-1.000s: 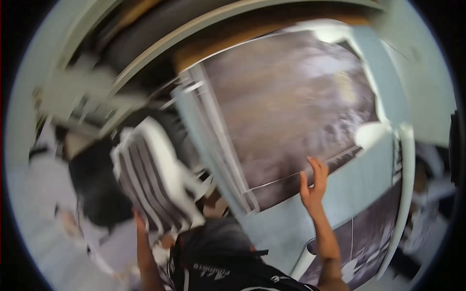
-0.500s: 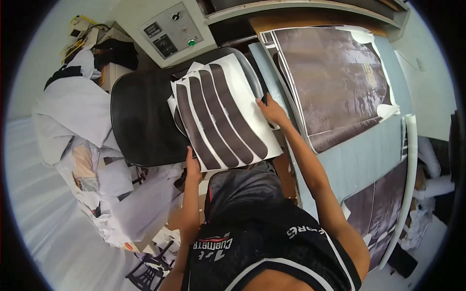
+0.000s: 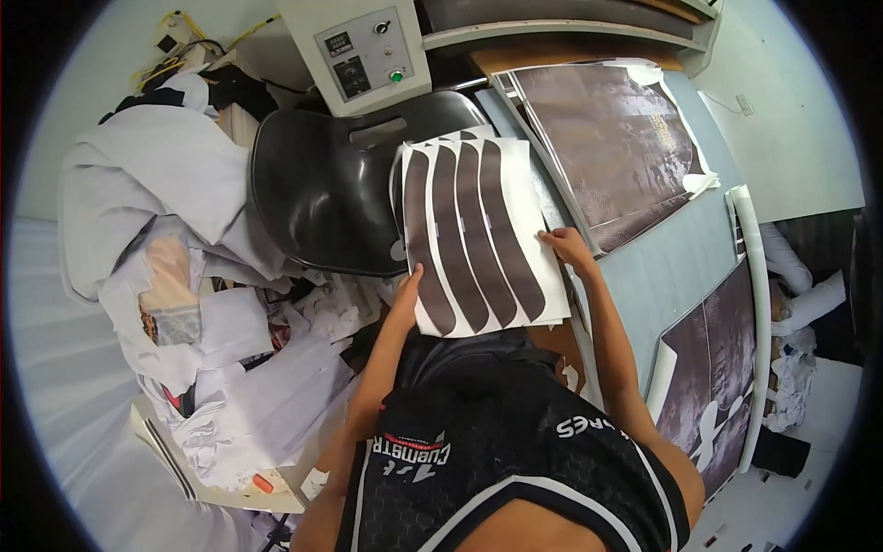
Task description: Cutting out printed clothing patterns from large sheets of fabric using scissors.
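A stack of white paper sheets (image 3: 474,239) printed with several curved dark brown strips is held out in front of my body. My left hand (image 3: 405,296) closes on its left edge near the lower corner, thumb on top and fingers hidden beneath. On the opposite edge, my right hand (image 3: 567,246) pinches the paper between thumb and fingers. The stack overlaps the right side of a black plastic chair (image 3: 317,202), whose seat faces up. Behind the top edge, more white sheet corners stick out unevenly.
To the right, a pale blue-grey table (image 3: 635,308) carries large brown printed sheets (image 3: 616,152). A grey control panel (image 3: 372,55) with knobs and a green button stands ahead. White cloth (image 3: 166,184) and paper scraps (image 3: 253,396) are heaped at the left.
The stack has come off the chair's middle toward the right and nearer my body, and it sits straighter. Both hands still hold its sides; my right hand grips lower on the edge. The view has shifted.
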`<state>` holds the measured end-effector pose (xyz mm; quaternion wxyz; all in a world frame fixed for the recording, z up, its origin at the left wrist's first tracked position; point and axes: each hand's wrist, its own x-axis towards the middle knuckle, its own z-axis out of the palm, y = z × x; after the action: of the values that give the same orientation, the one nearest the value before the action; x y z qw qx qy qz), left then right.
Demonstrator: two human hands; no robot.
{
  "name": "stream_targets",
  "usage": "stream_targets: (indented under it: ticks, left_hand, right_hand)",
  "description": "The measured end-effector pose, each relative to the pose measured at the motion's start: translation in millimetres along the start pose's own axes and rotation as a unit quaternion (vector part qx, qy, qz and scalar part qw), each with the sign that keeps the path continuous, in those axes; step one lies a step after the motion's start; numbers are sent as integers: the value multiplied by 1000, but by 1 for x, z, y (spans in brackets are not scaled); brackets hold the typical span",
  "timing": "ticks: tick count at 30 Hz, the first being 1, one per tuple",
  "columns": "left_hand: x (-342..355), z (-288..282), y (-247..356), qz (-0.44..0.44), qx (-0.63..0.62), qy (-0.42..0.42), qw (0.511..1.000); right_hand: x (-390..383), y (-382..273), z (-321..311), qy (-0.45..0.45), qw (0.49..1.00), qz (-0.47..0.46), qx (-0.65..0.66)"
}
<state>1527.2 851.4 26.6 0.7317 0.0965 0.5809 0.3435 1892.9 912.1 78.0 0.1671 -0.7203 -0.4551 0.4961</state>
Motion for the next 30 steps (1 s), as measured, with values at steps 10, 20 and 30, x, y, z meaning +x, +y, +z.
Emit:
stream_targets:
  ticks: [10,20,30]
  left_hand:
    - [-5,-16,1,2,44,-27,999]
    - [-11,-2,-17,4,-44,-215,976]
    - [-80,-9,-65,110,-234,-421,869]
  right_hand:
    - [30,-7,29,-22,969,7,247]
    - [-51,-39,11,74,949,-191,239]
    - [-280,-118,19,138,911,-370,123]
